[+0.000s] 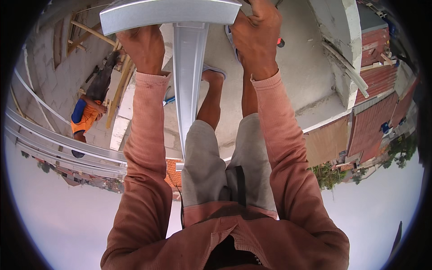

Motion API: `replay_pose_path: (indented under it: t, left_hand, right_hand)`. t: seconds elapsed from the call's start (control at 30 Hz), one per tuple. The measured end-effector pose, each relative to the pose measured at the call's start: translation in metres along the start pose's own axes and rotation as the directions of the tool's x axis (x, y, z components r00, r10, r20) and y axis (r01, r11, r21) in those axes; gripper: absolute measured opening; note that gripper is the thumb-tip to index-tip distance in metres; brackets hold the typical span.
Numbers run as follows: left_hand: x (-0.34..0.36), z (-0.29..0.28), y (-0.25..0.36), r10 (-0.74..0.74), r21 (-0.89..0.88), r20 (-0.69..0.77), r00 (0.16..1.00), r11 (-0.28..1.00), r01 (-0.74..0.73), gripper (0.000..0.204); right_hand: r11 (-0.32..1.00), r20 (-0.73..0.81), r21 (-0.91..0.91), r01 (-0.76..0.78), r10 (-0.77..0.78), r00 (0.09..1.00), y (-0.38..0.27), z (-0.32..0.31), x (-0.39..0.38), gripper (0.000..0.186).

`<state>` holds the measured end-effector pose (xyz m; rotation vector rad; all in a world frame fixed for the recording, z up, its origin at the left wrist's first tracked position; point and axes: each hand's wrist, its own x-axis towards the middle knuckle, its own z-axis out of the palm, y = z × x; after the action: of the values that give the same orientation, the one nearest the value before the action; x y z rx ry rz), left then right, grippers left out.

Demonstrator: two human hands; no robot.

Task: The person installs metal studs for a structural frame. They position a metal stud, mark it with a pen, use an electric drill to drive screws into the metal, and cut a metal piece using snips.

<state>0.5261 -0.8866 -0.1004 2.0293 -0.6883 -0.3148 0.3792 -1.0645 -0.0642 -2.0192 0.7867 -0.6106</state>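
A short, curved-looking silver metal bar crosses the top of the view, joined to or resting on a long metal channel that runs down between my arms. My left hand is closed on the bar's left end, its fingertips hidden underneath. My right hand is closed at the bar's right end, fingers partly hidden. A small red and black object shows beside my right hand. A blue tool lies by the channel. My sandalled feet stand on concrete.
A co-worker in orange is at the left, beside wooden poles. Several metal rails cross the lower left. A low concrete wall with pipes edges the right, with rusty corrugated roofs beyond it.
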Motion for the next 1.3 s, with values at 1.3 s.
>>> replay_pose_path:
  t: [1.3]
  left_hand:
    - [-0.037, 0.021, 0.028, -0.496, -0.143, 0.111, 0.861, 0.85, 0.507, 0.06]
  right_hand:
    - [0.579, 0.295, -0.775, -0.254, 0.686, 0.665, 0.335, -0.04, -0.147, 0.072]
